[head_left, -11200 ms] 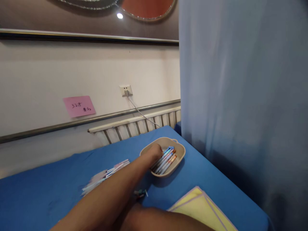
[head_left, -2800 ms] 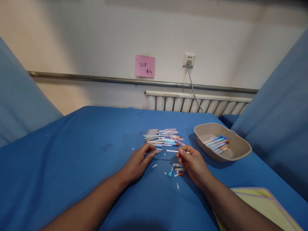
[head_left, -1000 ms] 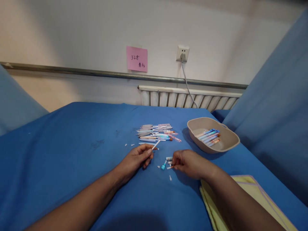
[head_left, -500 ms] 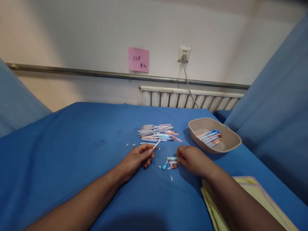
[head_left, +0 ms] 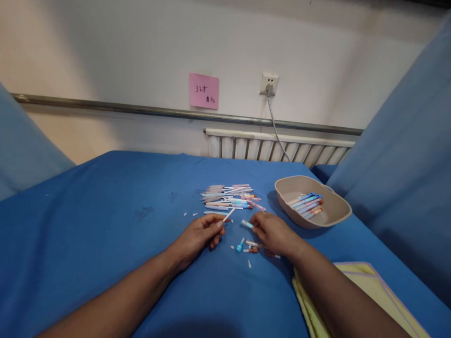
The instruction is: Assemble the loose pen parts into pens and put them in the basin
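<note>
My left hand [head_left: 202, 234] is closed on a thin white stick [head_left: 229, 215] that slants up to the right. Between the fingers of my right hand [head_left: 269, 230] is a light blue pen barrel [head_left: 247, 224], held just above the blue cloth. Below it lie a clear tube [head_left: 253, 243], a turquoise cap piece [head_left: 239, 246], a brown cap piece [head_left: 253, 250] and small white tips [head_left: 249, 264]. Beyond both hands, pen parts and white sticks [head_left: 229, 199] lie in a wide pile.
A beige basket [head_left: 338, 212] holding several pens [head_left: 306, 205] stands at the right. The folded yellow cloth [head_left: 373, 291] lies partly under my right forearm. Two small white tips [head_left: 190, 214] lie left of the pile. A radiator [head_left: 268, 145] and wall are behind the blue surface [head_left: 105, 225].
My right hand has lifted the light blue barrel from the loose parts and moved it slightly up and left. My left hand still holds the white stick.
</note>
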Motion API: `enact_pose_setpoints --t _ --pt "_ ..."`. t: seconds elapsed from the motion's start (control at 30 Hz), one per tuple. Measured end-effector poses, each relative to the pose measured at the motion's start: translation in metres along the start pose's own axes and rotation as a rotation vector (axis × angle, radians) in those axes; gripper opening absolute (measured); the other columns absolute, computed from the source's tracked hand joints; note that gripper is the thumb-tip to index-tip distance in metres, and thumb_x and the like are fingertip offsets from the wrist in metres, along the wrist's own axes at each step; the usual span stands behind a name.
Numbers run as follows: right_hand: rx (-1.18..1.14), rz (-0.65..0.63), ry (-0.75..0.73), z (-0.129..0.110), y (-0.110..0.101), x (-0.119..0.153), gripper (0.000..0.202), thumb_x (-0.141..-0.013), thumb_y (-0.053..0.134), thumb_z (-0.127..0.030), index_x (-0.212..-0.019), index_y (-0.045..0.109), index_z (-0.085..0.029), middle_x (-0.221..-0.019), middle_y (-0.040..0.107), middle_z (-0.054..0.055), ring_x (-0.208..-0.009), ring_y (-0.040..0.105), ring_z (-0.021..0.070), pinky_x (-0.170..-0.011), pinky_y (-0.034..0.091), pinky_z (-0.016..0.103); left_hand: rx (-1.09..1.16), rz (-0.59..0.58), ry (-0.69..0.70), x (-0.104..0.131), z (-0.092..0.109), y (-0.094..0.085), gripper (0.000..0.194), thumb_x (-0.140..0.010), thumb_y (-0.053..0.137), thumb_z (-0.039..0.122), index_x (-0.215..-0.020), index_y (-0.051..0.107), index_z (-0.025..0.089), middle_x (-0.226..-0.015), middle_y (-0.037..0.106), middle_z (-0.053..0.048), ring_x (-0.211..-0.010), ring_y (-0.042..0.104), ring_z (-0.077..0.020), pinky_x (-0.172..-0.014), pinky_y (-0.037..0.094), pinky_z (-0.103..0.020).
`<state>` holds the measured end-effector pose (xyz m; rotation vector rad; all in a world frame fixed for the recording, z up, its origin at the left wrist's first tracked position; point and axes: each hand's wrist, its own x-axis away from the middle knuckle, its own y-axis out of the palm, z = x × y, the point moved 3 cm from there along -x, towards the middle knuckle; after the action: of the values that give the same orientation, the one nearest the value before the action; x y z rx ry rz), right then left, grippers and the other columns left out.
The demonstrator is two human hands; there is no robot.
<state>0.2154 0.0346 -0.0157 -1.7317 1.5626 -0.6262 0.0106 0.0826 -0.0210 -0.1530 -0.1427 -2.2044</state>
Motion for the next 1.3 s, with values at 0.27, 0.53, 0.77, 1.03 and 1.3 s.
enact_pose_setpoints --t 0.27,0.53,0.77,1.03,1.3 --pt "-1.224 0.069 0.17 -0.002 0.002 -0.003 0.033 -0.067 0.074 -0.035 -0.091 0.063 -0.015 -0.072 0.057 -0.001 -0.061 0.051 0.0092 -0.058 0.04 0.022 -0.063 -0.013 0.007 0.001 0.0 0.002 0.038 -0.077 0.063 0.044 -0.1 0.059 0.013 -0.071 0.055 0.002 -0.048 0.044 -0.0055 -0.045 0.035 -0.019" --pt "-1.366 0.031 0.151 -0.013 0.005 0.0 0.055 -0.066 0.077 -0.027 -0.115 0.053 -0.022 -0.074 0.057 -0.002 -0.068 0.061 0.0129 -0.061 0.046 0.024 -0.21 -0.062 0.036 0.004 -0.002 0.007 0.037 -0.081 0.058 0.045 -0.1 0.061 0.013 -0.072 0.054 0.002 -0.05 0.044 -0.0058 -0.048 0.035 -0.019" --pt "-1.253 0.074 0.124 -0.018 0.005 0.0 0.049 -0.07 0.072 -0.032 -0.114 0.051 -0.023 -0.072 0.054 -0.003 -0.069 0.06 0.0137 -0.063 0.046 0.026 -0.292 -0.099 0.055 0.009 0.005 0.012 0.032 -0.083 0.055 0.042 -0.1 0.062 0.015 -0.072 0.055 0.002 -0.052 0.046 -0.0065 -0.05 0.037 -0.02" --pt "-0.794 0.139 0.041 -0.022 -0.005 0.003 0.031 -0.082 0.051 -0.034 -0.109 0.056 -0.02 -0.063 0.046 -0.005 -0.054 0.043 0.0096 -0.054 0.038 0.023 -0.33 0.037 0.112 0.012 0.015 0.006 0.034 -0.082 0.054 0.04 -0.105 0.06 0.015 -0.074 0.057 0.001 -0.056 0.048 -0.0083 -0.052 0.04 -0.02" --pt "-0.737 0.153 0.101 -0.02 -0.004 0.005 0.024 -0.079 0.053 -0.041 -0.083 0.058 -0.018 -0.054 0.045 -0.006 -0.048 0.044 0.0095 -0.049 0.035 0.021 -0.421 -0.031 0.124 0.011 0.012 0.007 0.033 -0.085 0.05 0.038 -0.106 0.062 0.015 -0.074 0.056 0.001 -0.056 0.048 -0.0085 -0.053 0.04 -0.02"
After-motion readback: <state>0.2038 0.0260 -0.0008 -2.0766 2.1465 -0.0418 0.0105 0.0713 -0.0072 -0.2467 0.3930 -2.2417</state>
